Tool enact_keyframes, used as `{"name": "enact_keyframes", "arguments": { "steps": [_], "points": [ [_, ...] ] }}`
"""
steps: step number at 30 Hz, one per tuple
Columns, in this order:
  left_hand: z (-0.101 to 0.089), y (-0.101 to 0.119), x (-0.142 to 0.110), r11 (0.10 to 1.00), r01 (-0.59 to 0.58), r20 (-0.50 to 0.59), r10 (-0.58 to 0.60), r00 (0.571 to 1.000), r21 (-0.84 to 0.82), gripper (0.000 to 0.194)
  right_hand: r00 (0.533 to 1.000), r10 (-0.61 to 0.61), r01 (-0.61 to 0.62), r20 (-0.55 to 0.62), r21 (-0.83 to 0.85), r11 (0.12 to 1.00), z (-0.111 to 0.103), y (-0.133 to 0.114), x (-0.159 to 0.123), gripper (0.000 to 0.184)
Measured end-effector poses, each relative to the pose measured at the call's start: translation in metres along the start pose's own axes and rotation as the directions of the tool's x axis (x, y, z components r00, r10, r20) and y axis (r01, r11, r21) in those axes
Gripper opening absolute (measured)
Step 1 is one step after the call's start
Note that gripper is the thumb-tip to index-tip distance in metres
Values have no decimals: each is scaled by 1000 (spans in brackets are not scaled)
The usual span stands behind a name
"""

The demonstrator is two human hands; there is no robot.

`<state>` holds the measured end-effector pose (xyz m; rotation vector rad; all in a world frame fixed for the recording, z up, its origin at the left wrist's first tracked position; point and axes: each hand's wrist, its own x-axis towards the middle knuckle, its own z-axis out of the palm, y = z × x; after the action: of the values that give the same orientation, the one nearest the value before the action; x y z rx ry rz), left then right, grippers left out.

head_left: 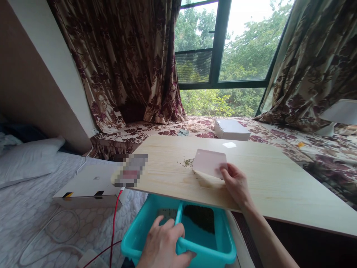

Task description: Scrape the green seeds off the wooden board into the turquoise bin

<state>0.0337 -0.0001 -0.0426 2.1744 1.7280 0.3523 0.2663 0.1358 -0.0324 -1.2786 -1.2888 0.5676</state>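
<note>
My right hand (235, 182) pinches the near right corner of a thin, pale pink plastic card (209, 162) with rounded corners. The card is tilted just above the wooden tabletop (267, 175), its left edge beside a scatter of small greenish-brown bits (187, 162). Below the table's near edge, my left hand (165, 242) is closed over the middle divider of a turquoise two-part bin (223, 257). Dark, crumbly matter (200, 217) lies in the bin's right compartment. A few small bits show in the left compartment, which my hand partly covers.
A blurred-out device (131, 170) with a red cable (113, 219) lies at the table's left end. A white box (89, 182) sits on the bed (33, 197). Another white box (232, 129) and a lamp (341, 111) stand on the window ledge behind.
</note>
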Motion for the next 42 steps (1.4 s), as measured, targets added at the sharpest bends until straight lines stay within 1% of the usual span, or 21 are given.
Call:
{"name": "enact_keyframes", "arguments": {
  "steps": [4,6,12,19,26,29,32,37,42],
  "points": [
    [1,-1,0,1000,1,1,-1,1000,2,10,995,22,-29,-95,-67,997,-3,0,0,20],
    [0,-1,0,1000,-3,-4,3,1000,6,9,994,25,-32,-111,-69,997,-4,-2,-1,20],
    [-1,0,0,1000,0,-17,0,1000,1,10,998,-10,8,-60,-26,1000,-1,-7,-2,20],
    [-2,-1,0,1000,-6,0,6,1000,6,10,1000,-15,15,-2,-8,1000,0,0,0,20],
    [-3,-1,0,1000,14,-3,-14,1000,-3,10,1000,-4,4,4,-27,1000,0,-1,-1,19],
    [-3,0,-1,1000,17,1,-17,1000,-11,11,999,-4,4,34,4,1000,0,-4,-2,19],
    [-4,0,0,1000,19,8,-19,1000,-17,11,999,-5,4,39,39,999,0,-6,-2,19],
    [-4,0,-1,1000,18,9,-18,1000,-13,9,999,-28,27,22,42,999,0,-2,-2,20],
    [-5,1,-1,999,35,8,-34,999,-28,8,997,-53,52,48,31,998,0,2,-1,23]
  ]
}}
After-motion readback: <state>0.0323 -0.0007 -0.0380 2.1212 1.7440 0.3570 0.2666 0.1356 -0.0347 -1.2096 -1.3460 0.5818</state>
